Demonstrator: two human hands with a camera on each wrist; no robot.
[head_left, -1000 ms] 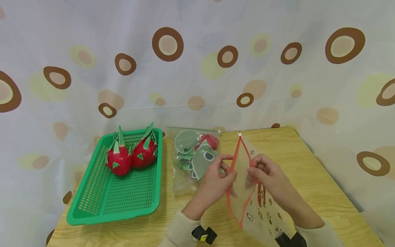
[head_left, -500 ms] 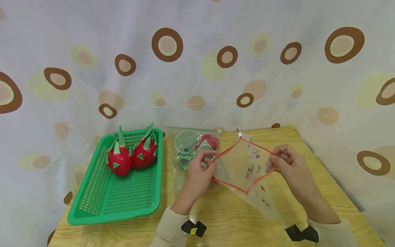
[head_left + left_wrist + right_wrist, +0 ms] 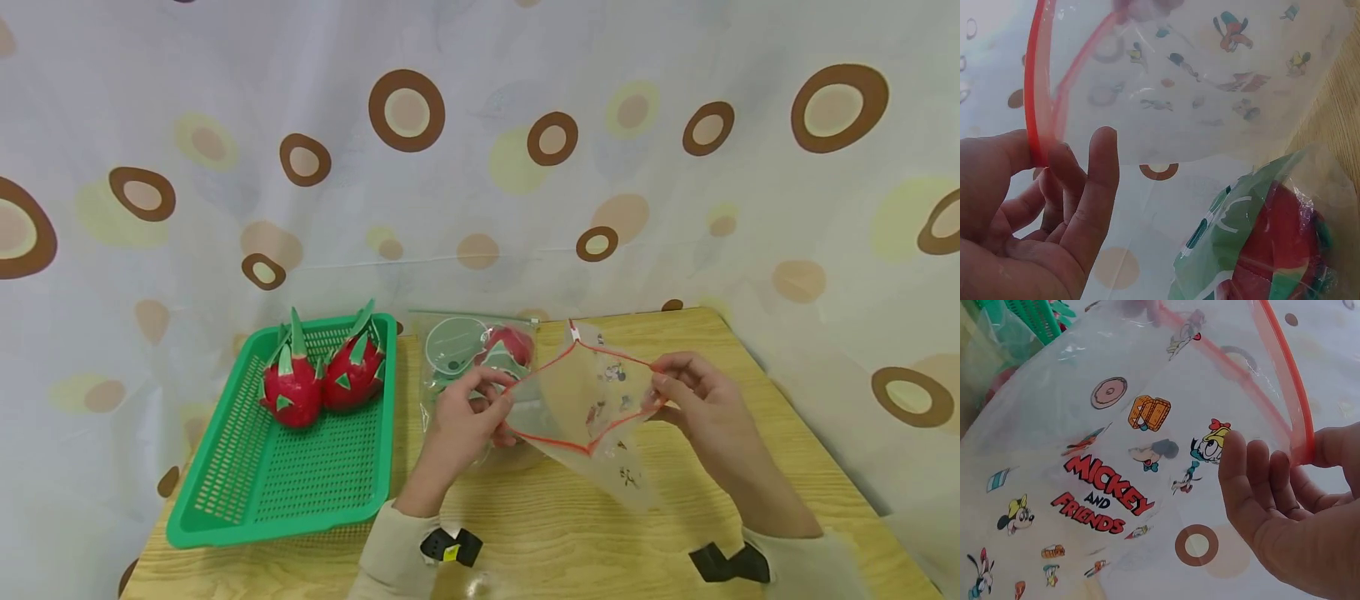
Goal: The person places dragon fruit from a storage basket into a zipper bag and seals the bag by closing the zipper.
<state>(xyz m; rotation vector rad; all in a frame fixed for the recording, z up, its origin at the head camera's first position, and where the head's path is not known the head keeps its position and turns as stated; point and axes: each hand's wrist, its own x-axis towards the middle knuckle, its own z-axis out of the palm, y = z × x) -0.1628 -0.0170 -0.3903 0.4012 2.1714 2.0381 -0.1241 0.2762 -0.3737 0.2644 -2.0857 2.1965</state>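
Between my hands a clear zip bag [image 3: 618, 383] with red zip edges is spread wide at its mouth. Cartoon prints and the words "Mickey and Friends" [image 3: 1107, 497] show on its side in the right wrist view. My left hand [image 3: 468, 421] pinches one red edge [image 3: 1034, 94] between thumb and fingers. The opposite edge [image 3: 1285, 381] is pinched by my right hand [image 3: 705, 408]. A white slider [image 3: 575, 332] sits at the far corner of the mouth. Behind my left hand lies a second clear zip bag [image 3: 442, 375] holding a red and green fruit [image 3: 1291, 231], partly hidden.
At the left of the wooden table [image 3: 555, 533] stands a green plastic basket [image 3: 281, 533]. Two dragon fruits [image 3: 292, 392] rest at its far end. A patterned cloth [image 3: 480, 192] hangs behind the table.
My hands have moved apart, pulling the bag's mouth from a narrow slit to a wide diamond. The bag now tips lower toward the table. Basket and filled bag stay put.
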